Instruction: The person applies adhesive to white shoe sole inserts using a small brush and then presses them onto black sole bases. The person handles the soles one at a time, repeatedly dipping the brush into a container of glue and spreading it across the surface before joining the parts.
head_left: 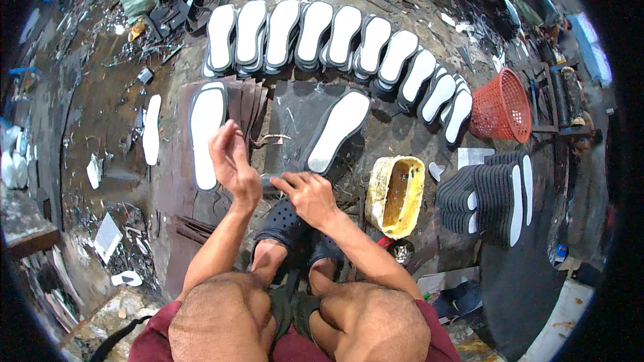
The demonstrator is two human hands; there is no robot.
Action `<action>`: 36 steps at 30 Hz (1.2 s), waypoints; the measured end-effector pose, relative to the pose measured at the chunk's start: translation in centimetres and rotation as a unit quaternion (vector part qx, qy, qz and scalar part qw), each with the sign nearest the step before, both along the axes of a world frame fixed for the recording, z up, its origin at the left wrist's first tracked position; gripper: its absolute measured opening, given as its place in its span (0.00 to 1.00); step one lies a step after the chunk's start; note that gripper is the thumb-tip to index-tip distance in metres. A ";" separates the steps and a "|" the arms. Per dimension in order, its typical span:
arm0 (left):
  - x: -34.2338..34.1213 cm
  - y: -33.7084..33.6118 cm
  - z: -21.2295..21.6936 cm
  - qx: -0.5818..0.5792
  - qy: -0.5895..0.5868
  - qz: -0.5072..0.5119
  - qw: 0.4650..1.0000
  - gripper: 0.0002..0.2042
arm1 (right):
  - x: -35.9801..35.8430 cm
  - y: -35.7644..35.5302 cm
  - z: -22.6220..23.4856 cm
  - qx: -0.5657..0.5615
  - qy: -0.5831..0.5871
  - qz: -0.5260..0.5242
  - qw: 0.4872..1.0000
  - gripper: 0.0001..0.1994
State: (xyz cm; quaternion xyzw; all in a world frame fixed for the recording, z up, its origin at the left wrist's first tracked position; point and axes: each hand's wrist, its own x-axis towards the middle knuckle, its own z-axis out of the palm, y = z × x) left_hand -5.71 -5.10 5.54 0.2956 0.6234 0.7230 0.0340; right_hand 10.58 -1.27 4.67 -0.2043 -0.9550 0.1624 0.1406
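Observation:
My left hand (235, 164) is raised with its palm turned inward and fingers loosely apart, holding nothing. It overlaps the edge of a white-topped dark shoe sole (208, 117) on a stack of brown sheets (176, 191). My right hand (307, 196) is bent, its fingertips drawn together at a small flat grey piece (270, 183), whose kind I cannot make out. Just beyond that hand, a second white-topped sole (342, 124) lies slanted, partly across a dark sheet (295, 110).
Stacked white-topped soles (312, 33) curve along the far side. To the right stand a yellow-lined tub (396, 198), a red basket (502, 107) and rows of dark soles (493, 194). A loose white insole (151, 131) and scraps lie at left. My clogs (285, 221) are below my hands.

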 end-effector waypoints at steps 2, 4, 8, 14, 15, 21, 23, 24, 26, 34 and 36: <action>-0.6 0.4 0.0 -0.015 -0.064 -0.025 0.998 0.16 | 1.1 1.9 2.4 -0.043 0.125 -0.054 0.990 0.19; 0.5 0.2 -0.9 -0.165 -0.050 -0.125 0.977 0.29 | 2.8 5.4 5.3 -0.093 0.190 -0.120 0.970 0.22; 5.1 0.5 -4.4 -0.344 0.173 -0.247 0.889 0.58 | 4.6 16.2 4.0 -0.021 0.119 -0.079 0.990 0.21; 6.4 1.1 -5.4 -0.370 0.158 -0.262 0.877 0.60 | 5.0 24.0 1.0 -0.155 -0.049 -0.160 0.974 0.20; 6.3 1.0 -5.3 -0.376 0.165 -0.259 0.874 0.59 | 4.3 23.7 1.1 -0.101 -0.038 -0.067 0.992 0.19; 6.3 1.2 -5.2 -0.398 0.174 -0.262 0.862 0.58 | 5.6 23.8 0.3 -0.051 -0.057 0.025 0.997 0.20; 6.2 1.3 -5.2 -0.404 0.172 -0.266 0.858 0.58 | 6.8 22.7 1.1 -0.040 -0.091 -0.090 0.991 0.21; 6.0 1.2 -5.3 -0.400 0.179 -0.265 0.859 0.58 | 6.4 21.0 2.0 -0.065 -0.125 -0.156 0.978 0.21; 6.1 1.2 -5.6 -0.386 0.193 -0.267 0.862 0.58 | 6.8 18.3 1.8 -0.048 -0.161 -0.236 0.957 0.19; 6.0 2.7 -4.9 -0.351 0.158 -0.237 0.892 0.60 | 2.5 12.5 4.9 -0.067 0.026 -0.295 0.953 0.17; 6.4 3.3 -5.4 -0.345 0.146 -0.242 0.895 0.61 | 2.3 12.2 1.5 -0.031 0.043 -0.289 0.956 0.18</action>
